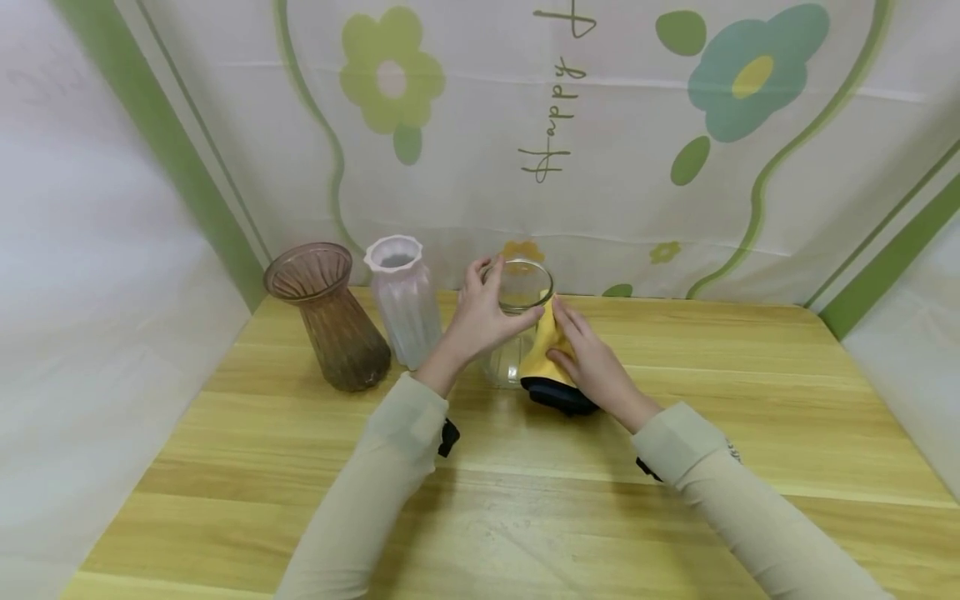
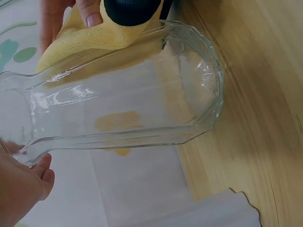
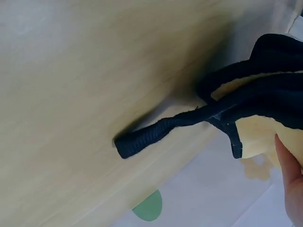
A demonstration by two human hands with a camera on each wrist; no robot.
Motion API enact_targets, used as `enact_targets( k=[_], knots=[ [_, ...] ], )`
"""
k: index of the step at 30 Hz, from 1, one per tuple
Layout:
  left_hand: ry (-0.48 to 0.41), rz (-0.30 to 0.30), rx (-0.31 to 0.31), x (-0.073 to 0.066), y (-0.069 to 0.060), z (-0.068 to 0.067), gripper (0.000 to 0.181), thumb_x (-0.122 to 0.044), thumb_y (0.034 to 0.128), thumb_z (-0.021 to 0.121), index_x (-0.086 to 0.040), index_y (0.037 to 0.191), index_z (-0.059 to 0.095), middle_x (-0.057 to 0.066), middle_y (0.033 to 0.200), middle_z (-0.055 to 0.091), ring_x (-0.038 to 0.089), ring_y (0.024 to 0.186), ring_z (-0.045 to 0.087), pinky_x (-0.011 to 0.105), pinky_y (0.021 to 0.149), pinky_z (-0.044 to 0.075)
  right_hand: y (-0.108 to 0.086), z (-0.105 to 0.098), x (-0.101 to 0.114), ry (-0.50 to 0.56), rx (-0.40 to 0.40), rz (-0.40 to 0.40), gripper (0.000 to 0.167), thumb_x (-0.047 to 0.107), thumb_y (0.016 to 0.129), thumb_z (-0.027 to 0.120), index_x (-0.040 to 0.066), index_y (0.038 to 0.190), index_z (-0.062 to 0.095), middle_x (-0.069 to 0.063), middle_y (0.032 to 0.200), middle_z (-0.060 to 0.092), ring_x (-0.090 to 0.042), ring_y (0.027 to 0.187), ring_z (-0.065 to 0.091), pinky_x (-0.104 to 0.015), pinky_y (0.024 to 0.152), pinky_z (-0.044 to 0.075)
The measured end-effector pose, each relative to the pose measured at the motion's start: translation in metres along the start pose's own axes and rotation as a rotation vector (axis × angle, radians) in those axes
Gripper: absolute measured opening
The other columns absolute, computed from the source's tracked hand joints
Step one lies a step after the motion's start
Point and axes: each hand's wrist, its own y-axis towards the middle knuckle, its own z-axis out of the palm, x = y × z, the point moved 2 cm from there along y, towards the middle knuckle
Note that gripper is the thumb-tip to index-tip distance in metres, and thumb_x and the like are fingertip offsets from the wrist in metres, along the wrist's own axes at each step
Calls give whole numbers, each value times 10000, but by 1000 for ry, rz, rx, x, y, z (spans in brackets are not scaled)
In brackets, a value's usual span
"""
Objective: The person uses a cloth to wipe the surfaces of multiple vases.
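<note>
A clear glass vase [image 2: 203, 71] stands on the wooden table, its round rim at the top in the head view. My left hand [image 1: 487, 312] grips it near the rim, fingers at the far left and thumb across the near side. My right hand [image 1: 596, 367] holds a yellow cloth [image 1: 538, 360] with black edging against the vase's right side. In the left wrist view, the cloth [image 2: 90, 40] lies along the outside of the glass. A black strap [image 3: 151, 137] hangs from the cloth in the right wrist view. Part of the cloth is hidden behind my right hand.
Left of the glass vase stands a white-pink ribbed vase [image 1: 408, 312], and beyond it a brownish flared vase [image 1: 341, 333]. A flower-printed curtain [image 1: 480, 192] rises behind the table's [image 1: 750, 375] back edge.
</note>
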Motion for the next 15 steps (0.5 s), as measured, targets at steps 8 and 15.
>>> enact_targets(
  k=[8, 15],
  knots=[
    [37, 33, -45, 1, 0, 1, 952, -573, 833, 635, -162, 1546, 155, 154, 1557, 159, 393, 1401, 255, 594, 1108, 297, -6, 5, -9, -79, 23, 3, 734, 82, 878, 666, 19, 1496, 275, -214, 1486, 362, -330, 750, 640, -415, 746, 565],
    [74, 45, -88, 2, -2, -1, 902, -547, 824, 655, -169, 1529, 238, 147, 1542, 259, 362, 1414, 262, 580, 1134, 253, -10, 8, -12, -120, 58, 24, 702, 85, 878, 666, 48, 1486, 317, -206, 1462, 397, -273, 621, 599, -382, 618, 545]
  ],
)
